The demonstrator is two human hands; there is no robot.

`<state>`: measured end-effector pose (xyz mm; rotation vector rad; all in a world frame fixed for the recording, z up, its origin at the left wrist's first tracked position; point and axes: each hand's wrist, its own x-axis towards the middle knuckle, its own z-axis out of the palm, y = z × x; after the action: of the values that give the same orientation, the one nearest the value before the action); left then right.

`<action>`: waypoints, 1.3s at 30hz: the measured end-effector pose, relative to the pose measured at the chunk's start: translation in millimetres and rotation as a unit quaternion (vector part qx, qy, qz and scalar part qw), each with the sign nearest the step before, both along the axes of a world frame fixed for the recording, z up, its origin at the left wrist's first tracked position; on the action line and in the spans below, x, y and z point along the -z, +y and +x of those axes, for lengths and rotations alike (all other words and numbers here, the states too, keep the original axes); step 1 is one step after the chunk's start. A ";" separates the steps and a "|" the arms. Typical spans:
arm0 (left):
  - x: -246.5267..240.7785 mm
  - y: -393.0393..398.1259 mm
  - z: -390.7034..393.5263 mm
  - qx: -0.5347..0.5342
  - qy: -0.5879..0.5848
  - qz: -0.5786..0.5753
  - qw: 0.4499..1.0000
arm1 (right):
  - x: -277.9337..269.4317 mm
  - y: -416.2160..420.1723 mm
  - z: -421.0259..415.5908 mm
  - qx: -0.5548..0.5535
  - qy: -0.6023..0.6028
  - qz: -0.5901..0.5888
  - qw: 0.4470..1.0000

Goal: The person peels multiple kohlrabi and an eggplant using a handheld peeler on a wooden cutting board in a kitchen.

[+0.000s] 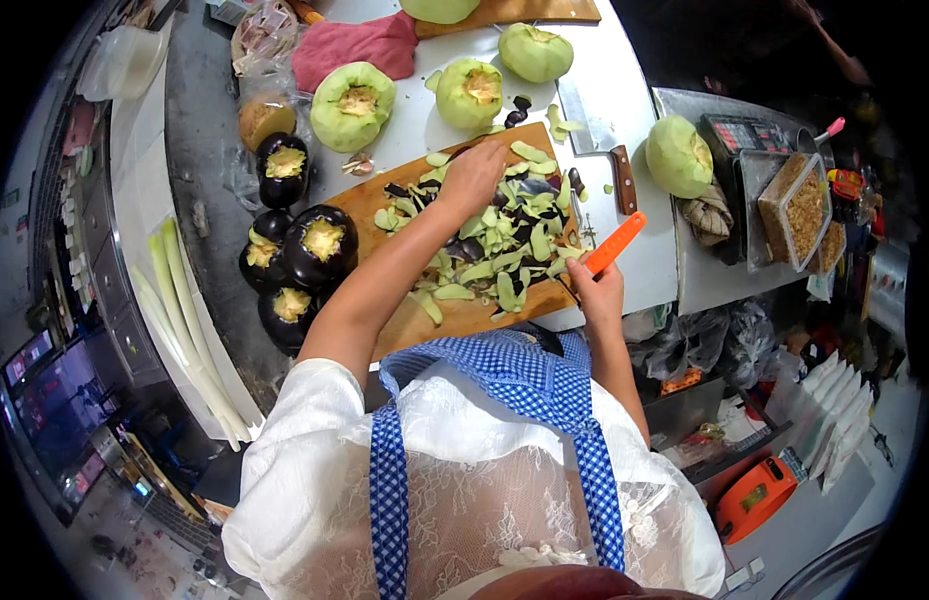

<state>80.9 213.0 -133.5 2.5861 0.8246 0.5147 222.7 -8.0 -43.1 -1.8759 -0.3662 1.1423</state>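
My right hand point(599, 289) grips a peeler by its orange handle point(616, 244), beside the near right corner of a wooden cutting board point(393, 330). Pale green and dark purple peelings point(502, 225) cover much of that board. My left hand point(475, 176) reaches over its far edge with fingers bent down among the peelings; whatever lies under them is hidden. Several peeled eggplants stand beyond the board, among them one at the left point(353, 124) and one in the middle point(453, 101). Left of the board sit several dark unpeeled eggplants point(337, 225) with their tops cut out.
A cleaver point(595, 112) with a wooden handle lies right of the board. Farther right are a peeled eggplant point(670, 154), a scale point(746, 135) and a clear tub point(787, 210). Leeks point(190, 322) lie at the left; a pink cloth point(352, 52) lies at the back.
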 end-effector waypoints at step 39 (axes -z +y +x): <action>25.3 201.6 -21.7 -0.053 0.098 -0.076 0.991 | -6.2 25.8 4.0 0.018 0.025 -0.007 0.999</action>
<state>59.1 414.5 -158.8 2.4883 1.0276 0.2183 226.7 17.8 -36.9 -1.8554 -0.2956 1.1685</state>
